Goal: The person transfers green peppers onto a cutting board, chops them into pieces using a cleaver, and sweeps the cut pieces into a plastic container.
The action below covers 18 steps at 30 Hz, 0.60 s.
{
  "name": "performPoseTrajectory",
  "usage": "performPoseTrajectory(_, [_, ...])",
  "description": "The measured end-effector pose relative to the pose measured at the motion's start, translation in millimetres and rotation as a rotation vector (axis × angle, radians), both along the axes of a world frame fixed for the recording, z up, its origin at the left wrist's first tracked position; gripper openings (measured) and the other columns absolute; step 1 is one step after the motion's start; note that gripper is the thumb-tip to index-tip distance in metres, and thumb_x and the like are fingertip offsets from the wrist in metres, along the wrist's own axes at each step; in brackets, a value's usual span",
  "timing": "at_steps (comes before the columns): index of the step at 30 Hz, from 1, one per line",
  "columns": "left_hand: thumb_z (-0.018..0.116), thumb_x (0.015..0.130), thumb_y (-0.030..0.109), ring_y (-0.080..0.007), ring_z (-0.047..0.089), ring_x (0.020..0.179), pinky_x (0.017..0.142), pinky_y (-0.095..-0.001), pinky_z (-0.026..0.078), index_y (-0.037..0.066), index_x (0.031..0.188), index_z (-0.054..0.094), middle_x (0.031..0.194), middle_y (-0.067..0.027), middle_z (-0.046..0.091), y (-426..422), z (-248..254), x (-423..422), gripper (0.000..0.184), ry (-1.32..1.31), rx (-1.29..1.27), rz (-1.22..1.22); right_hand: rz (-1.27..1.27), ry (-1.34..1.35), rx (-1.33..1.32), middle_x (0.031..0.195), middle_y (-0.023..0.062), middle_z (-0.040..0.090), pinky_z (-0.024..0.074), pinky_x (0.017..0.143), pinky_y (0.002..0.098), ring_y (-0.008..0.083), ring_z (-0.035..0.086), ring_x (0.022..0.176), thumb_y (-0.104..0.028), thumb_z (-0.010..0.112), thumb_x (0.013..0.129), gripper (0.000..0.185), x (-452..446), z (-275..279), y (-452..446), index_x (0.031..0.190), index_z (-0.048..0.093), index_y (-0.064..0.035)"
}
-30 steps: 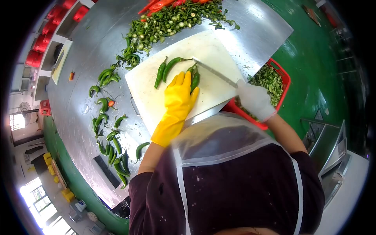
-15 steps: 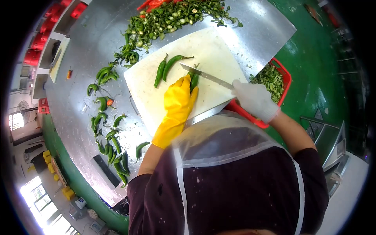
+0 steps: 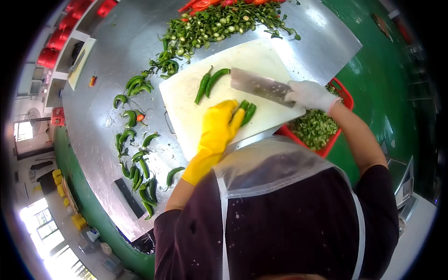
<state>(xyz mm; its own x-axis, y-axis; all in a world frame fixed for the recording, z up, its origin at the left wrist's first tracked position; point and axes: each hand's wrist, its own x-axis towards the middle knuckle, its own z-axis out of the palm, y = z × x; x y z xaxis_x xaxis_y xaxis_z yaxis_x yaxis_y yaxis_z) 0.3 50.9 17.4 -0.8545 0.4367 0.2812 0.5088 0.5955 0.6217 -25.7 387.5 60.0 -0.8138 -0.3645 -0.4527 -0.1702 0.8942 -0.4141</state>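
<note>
My left hand [image 3: 219,123], in a yellow rubber glove, rests on the white cutting board [image 3: 189,133] with its fingers closed around two green chili peppers [image 3: 249,114]. Their blunt upper ends stick out past the glove; the rest is partly hidden. In a whitish glove, my right hand [image 3: 311,96] grips the handle of a cleaver [image 3: 261,85]. The broad blade is held over the board, up and to the right of those peppers, with small pale bits on it. Two whole green chili peppers [image 3: 211,84] lie near the board's upper middle, apart from both hands.
Beyond the board is a heap of cut green stem ends [image 3: 214,25], with red peppers [image 3: 205,4] behind it. Loose green peppers [image 3: 140,170] are scattered on the metal table [image 3: 100,135] at left. A red basket [image 3: 344,93] of chopped green pieces stands below the table's right edge.
The cleaver has come away from the held peppers, its flat side now showing. The stems seen on them earlier no longer show. The whole view has shifted slightly.
</note>
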Motion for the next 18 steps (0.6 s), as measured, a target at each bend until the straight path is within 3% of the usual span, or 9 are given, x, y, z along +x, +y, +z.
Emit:
performPoseTrajectory(3, [0.074,0.095,0.025,-0.0448,0.069,0.104,0.09,-0.0482,0.055,0.001,0.117,0.072,0.114,-0.0237,0.074,-14.9,-9.3,-40.3,0.033,0.331,0.185,0.292,-0.141,0.061,0.05,0.102,0.0301,0.072,0.0538,0.085,0.0542,0.0478,0.07,0.097,-0.038,0.058,0.105,0.036,-9.9,14.7,16.3,0.113,0.061,-0.0029])
performPoseTrajectory(6, [0.075,0.095,0.028,-0.0444,0.069,0.106,0.093,-0.0492,0.054,-0.001,0.117,0.072,0.115,-0.0243,0.074,-26.6,-12.6,-80.7,0.037,0.331,0.014,0.424,-0.416,0.323,0.142,0.1,0.0292,0.072,0.052,0.087,0.0575,0.0512,0.069,0.095,-0.039,0.055,0.106,0.037,-13.6,-3.8,18.2,0.113,0.061,-0.0033])
performPoseTrajectory(9, [0.076,0.093,0.029,-0.0443,0.069,0.107,0.096,-0.0493,0.053,-0.001,0.12,0.071,0.117,-0.0238,0.073,-23.1,-21.6,-90.2,0.04,0.026,-0.135,0.423,-0.337,0.276,0.071,0.096,0.028,0.073,0.0516,0.085,0.0585,0.0513,0.069,0.094,-0.039,0.055,0.106,0.036,3.8,37.2,-18.0,0.113,0.061,-0.0047])
performPoseTrajectory(14, [0.072,0.094,0.024,-0.0442,0.068,0.109,0.097,-0.0486,0.053,-0.001,0.124,0.07,0.118,-0.024,0.073,-13.2,-28.7,-89.1,0.04,0.065,-0.09,0.444,-0.246,0.321,0.037,0.093,0.0243,0.074,0.0536,0.081,0.0578,0.0463,0.072,0.09,-0.037,0.051,0.106,0.032,-9.9,22.6,-47.3,0.116,0.056,-0.0068])
performPoseTrajectory(18, [0.067,0.094,0.018,-0.045,0.067,0.109,0.097,-0.0496,0.053,0.0,0.128,0.067,0.118,-0.0242,0.073,-25.2,-43.5,-99.0,0.038,0.182,-0.008,0.498,-0.182,0.283,0.196,0.092,0.0227,0.074,0.0536,0.08,0.0587,0.0466,0.072,0.088,-0.036,0.052,0.106,0.031,-15.8,18.9,-52.5,0.114,0.055,-0.0059])
